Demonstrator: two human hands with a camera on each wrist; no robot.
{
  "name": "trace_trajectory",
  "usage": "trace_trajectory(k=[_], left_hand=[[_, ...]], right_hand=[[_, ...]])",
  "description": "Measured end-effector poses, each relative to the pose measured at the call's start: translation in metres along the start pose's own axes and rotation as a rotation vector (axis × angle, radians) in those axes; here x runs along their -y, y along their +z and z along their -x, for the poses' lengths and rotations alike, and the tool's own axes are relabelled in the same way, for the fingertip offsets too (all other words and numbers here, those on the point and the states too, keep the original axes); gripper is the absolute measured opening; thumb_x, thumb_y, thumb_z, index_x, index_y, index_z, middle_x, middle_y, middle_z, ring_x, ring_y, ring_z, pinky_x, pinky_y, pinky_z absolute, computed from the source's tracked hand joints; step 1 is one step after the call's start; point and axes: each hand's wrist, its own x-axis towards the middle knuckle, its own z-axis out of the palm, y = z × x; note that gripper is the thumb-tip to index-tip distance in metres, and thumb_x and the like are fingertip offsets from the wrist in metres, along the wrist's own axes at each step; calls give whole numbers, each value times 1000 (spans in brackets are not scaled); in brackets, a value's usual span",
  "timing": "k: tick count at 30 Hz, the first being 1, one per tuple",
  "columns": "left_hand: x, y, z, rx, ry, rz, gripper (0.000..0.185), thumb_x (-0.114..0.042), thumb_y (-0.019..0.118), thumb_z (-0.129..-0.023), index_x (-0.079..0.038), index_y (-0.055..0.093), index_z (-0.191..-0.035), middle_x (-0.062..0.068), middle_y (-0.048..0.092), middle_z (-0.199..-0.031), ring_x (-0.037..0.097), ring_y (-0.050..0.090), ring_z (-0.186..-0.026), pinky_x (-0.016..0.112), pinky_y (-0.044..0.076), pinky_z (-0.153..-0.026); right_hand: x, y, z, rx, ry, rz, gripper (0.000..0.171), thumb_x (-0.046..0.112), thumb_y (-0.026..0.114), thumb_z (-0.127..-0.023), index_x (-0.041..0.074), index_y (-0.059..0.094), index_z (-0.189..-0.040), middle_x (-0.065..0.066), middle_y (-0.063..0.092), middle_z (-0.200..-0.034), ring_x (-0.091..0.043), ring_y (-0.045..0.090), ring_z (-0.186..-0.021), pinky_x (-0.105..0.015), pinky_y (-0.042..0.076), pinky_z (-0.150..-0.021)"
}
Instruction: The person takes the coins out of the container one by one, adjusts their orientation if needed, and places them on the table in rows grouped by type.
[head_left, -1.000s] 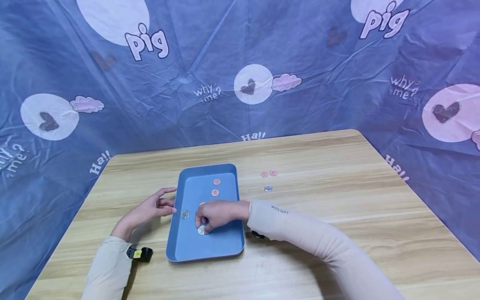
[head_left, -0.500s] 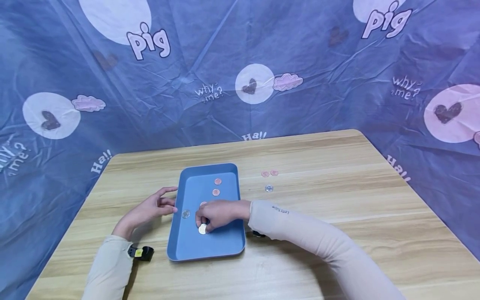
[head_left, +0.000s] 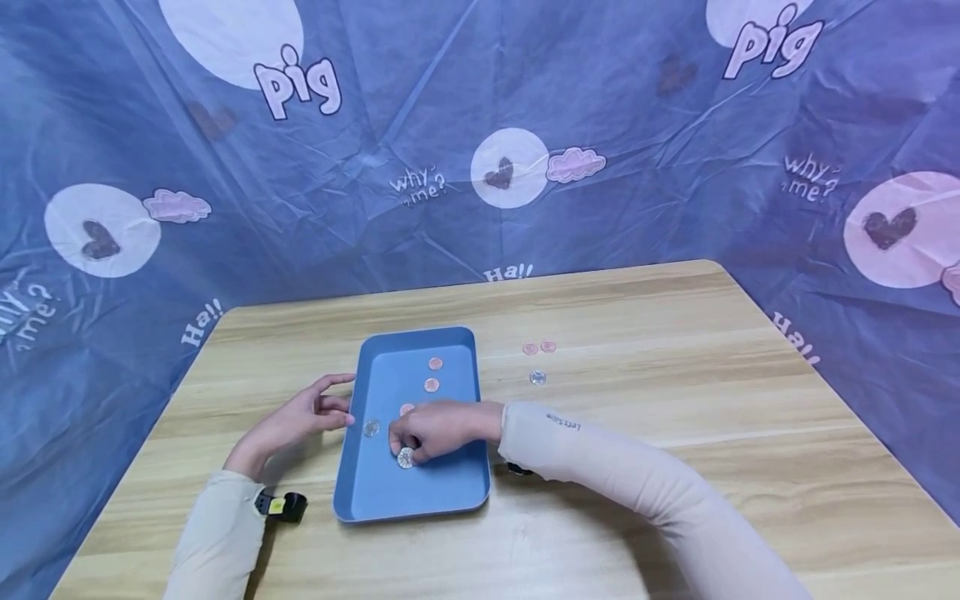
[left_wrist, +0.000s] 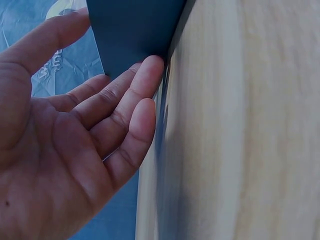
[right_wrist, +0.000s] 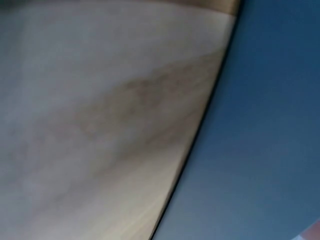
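Observation:
In the head view a blue rectangular tray [head_left: 411, 500] lies on the wooden table. My right hand [head_left: 438, 429] is over its middle, thumb and fingers pinching the edge of a silver-coloured coin [head_left: 406, 458] low over the tray floor. Only a fingertip [right_wrist: 313, 233] of that hand shows in the right wrist view's corner. Relaxed fingers of my left hand [head_left: 300, 417] rest against the tray's left wall; the left wrist view has its palm [left_wrist: 55, 150] facing the camera. Another silver coin [head_left: 371, 428] and copper-coloured coins [head_left: 431, 385] lie in the tray, one partly behind my right hand.
Right of the tray, two copper-coloured coins [head_left: 530, 349] and a silver one [head_left: 537, 377] lie on the table [head_left: 637, 333]. A blue printed cloth [head_left: 420, 233] hangs behind the table's far edge.
The silver coin at my right fingertips caught a bright glare half a second ago and now shows its pattern again. Both hands stay nearly in place.

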Motion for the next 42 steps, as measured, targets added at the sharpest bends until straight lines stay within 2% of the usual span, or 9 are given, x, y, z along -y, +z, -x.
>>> trace_trajectory(k=[5,13,22,29,33,42], left_hand=[[0,-1,0,7,1,-6,78,-17,66,-92,3,18,-149,28,63,-119,6,65,-100,18,50,-87],[-1,-1,0,0,-16,-5,78,-16,65,-92,2,17,-150,33,59,-123,8,65,-102,20,49,-89],[-3,-1,0,-5,-30,-18,76,-16,66,-92,0,19,-150,30,61,-120,13,65,-103,21,49,-90],[-2,-2,0,0,-29,-15,76,-16,65,-92,1,19,-150,31,60,-121,9,65,-101,19,48,-88],[-2,-1,0,7,-22,-11,77,-15,65,-92,2,17,-150,32,60,-121,7,65,-100,18,48,-88],[-1,-1,0,8,-18,-8,78,-15,65,-92,2,16,-150,33,59,-121,8,65,-100,18,49,-87]], right_hand=[[0,-1,2,8,1,-27,14,15,66,-90,21,62,-103,12,58,-74,0,52,-67,-12,40,-61],[2,-2,4,10,15,-65,15,13,65,-90,20,63,-104,12,57,-71,1,52,-63,-12,40,-59],[-1,-3,5,4,-20,-121,18,7,63,-88,18,62,-102,10,56,-69,0,49,-60,-12,39,-58],[-1,-3,6,2,-27,-160,18,5,63,-89,17,62,-102,9,58,-71,0,50,-62,-12,41,-60],[-2,-3,7,1,-24,-239,19,3,62,-89,16,62,-102,8,57,-69,0,50,-60,-14,41,-59],[-8,-12,14,-32,-53,-491,21,-6,60,-87,7,59,-104,7,52,-66,-3,45,-58,-15,37,-58]])
